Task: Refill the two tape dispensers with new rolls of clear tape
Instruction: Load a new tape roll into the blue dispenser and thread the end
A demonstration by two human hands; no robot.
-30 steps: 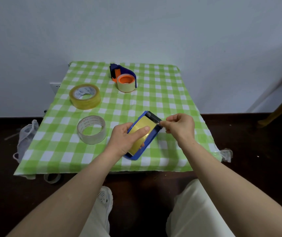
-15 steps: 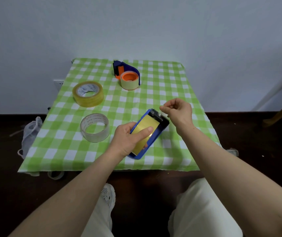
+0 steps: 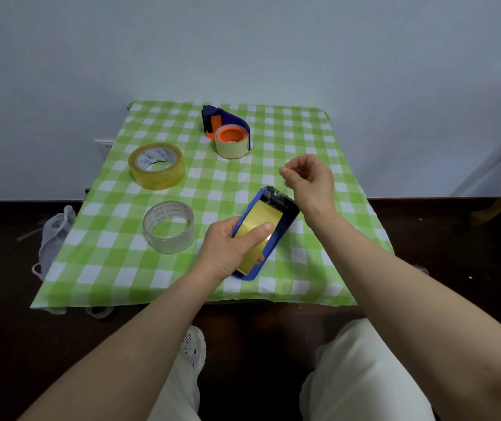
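Head view, one moment.

- Near dispenser (image 3: 285,221), blue frame: held low over the front of the counter (image 3: 115,268), serrated cutter end pointing away from me. The left hand (image 3: 228,250) is clamped on it, thumb lying across the yellowish loaded roll (image 3: 258,227), fingers wrapped underneath.
- Right hand (image 3: 310,177): raised clear of the dispenser, just beyond the cutter end, touching nothing I can make out. Fingers curled in, thumb tip against forefinger. Whether a strand of clear tape runs between them I cannot tell (clear film would barely show at this range).
- Far dispenser (image 3: 228,126): stands at the back of the cloth, well apart from both hands, with a pale roll on its orange hub (image 3: 231,135). New or spent, I cannot say.
- Loose stock on the left half of the counter: a thick yellow-tinted roll (image 3: 156,165) and, nearer me, a thinner clear roll (image 3: 168,227), both lying flat and apart.

Progress, as I judge it: the near dispenser has its roll seated, so that refill is at the threading stage, not finished. The far one looks untouched by either hand and probably remains to be done; the thick loose roll seems the likely candidate for it. Roughly the halfway mark, perhaps just short.
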